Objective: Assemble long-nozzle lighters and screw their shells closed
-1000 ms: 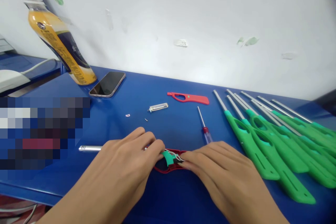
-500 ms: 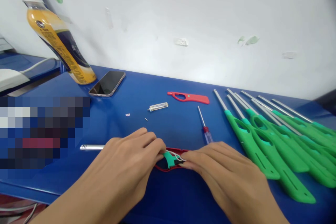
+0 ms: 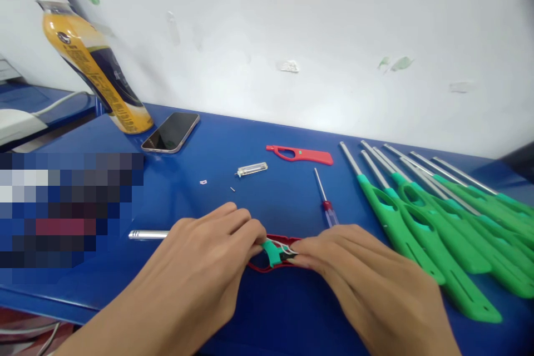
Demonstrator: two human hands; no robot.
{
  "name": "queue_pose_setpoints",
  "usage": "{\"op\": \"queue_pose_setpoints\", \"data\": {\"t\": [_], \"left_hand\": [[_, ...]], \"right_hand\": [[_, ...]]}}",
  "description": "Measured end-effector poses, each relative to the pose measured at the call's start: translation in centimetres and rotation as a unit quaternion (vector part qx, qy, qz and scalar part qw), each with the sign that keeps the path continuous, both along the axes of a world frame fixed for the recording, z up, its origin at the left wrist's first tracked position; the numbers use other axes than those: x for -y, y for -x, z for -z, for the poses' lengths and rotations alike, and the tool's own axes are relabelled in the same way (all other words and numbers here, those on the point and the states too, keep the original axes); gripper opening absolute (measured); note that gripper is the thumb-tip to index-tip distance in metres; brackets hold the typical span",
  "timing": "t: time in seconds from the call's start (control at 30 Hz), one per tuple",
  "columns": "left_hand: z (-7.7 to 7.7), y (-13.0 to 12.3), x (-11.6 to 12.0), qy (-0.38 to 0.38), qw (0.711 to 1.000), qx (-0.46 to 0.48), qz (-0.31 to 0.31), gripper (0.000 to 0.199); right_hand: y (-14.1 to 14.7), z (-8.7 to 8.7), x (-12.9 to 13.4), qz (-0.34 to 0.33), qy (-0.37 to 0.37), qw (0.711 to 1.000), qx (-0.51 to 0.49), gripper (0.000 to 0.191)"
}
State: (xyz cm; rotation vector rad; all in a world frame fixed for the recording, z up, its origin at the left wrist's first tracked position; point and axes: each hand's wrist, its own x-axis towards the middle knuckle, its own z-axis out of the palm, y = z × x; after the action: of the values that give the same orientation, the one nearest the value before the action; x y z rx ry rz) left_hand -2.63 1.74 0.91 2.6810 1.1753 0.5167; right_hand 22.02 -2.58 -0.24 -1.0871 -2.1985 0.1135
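Observation:
Near the table's front, a red lighter shell (image 3: 262, 270) lies open with a teal trigger (image 3: 273, 253), white wires and a black part inside. My left hand (image 3: 208, 256) is closed on the shell's left part by the trigger; its fingertips are partly hidden. A silver tube (image 3: 148, 235) sticks out to the left from under that hand. My right hand (image 3: 359, 267) pinches the black part and wires at the shell's right side. Beyond the hands lie a red half shell (image 3: 312, 156), a clear fuel tank (image 3: 252, 169) and a screwdriver (image 3: 330, 214).
Several green lighters (image 3: 450, 261) with metal tubes fill the right side. A phone (image 3: 171, 132) and a yellow bottle (image 3: 98, 67) are at the back left. A small clip (image 3: 203, 182) and a tiny pin (image 3: 232, 189) lie mid-table. The white wall (image 3: 267, 22) rises behind.
Both hands and the held lighter, with its silver tube, have shifted slightly to the right. The grips look unchanged.

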Motion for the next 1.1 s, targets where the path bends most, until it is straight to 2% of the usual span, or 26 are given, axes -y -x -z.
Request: {"op": "queue_pose_setpoints", "data": {"t": [0.2, 0.4, 0.57, 0.8, 0.97, 1.1], "left_hand": [[0.0, 0.0, -0.2, 0.009, 1.000, 0.008, -0.001, 0.031], [0.1, 0.2, -0.3, -0.015, 1.000, -0.005, -0.010, 0.035], [0.3, 0.3, -0.3, -0.025, 0.999, -0.027, -0.015, 0.042], [0.0, -0.1, -0.4, -0.021, 0.999, -0.043, -0.003, 0.042], [0.0, -0.1, -0.5, -0.031, 0.999, -0.027, 0.010, 0.039], [0.3, 0.1, -0.6, -0.021, 0.999, -0.013, 0.021, 0.037]], "right_hand": [[0.3, -0.1, -0.1, 0.003, 0.000, 1.000, -0.023, 0.021], [0.9, 0.0, -0.5, 0.041, 0.006, 0.999, 0.009, 0.015], [1.5, 0.6, -0.8, 0.068, -0.038, 0.995, 0.054, 0.030], [1.3, 1.2, -1.0, 0.047, -0.048, 0.990, 0.126, 0.029], [1.8, 1.3, -1.0, 0.081, -0.047, 0.988, 0.121, 0.033], [2.0, 1.5, -1.1, 0.077, -0.061, 0.986, 0.134, 0.034]]}}
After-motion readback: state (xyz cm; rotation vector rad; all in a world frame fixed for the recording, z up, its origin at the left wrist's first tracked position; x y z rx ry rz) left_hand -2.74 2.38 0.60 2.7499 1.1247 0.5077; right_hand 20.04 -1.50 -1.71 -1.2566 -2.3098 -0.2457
